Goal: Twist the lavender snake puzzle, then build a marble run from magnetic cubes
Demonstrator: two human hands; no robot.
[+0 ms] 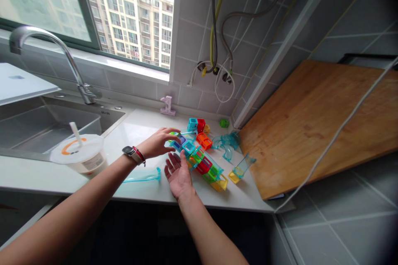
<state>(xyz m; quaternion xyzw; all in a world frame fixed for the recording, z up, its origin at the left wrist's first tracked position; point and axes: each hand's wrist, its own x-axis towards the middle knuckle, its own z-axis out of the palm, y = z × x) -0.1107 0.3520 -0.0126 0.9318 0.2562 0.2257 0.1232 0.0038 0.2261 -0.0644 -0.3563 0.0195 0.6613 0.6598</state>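
Observation:
A row of colourful see-through toy blocks [204,164] stretches diagonally over the white counter, with clear blue track pieces along it. My left hand [160,143], wearing a watch, bends its fingers and thumb around the row's upper left end, at a purple block [180,140]. Palm up, my right hand [179,176] lies beside the row with its fingers apart and its thumb close to the blocks; nothing shows in it. A long clear blue track piece [143,177] lies on the counter, partly behind my left forearm.
Behind the row are red and blue blocks [196,125], an orange block [204,141] and curved blue tracks [226,143]. A yellow block with a track [236,175] stands right, before a wooden board [317,124]. A lidded drink cup [79,155] stands near the sink [113,118].

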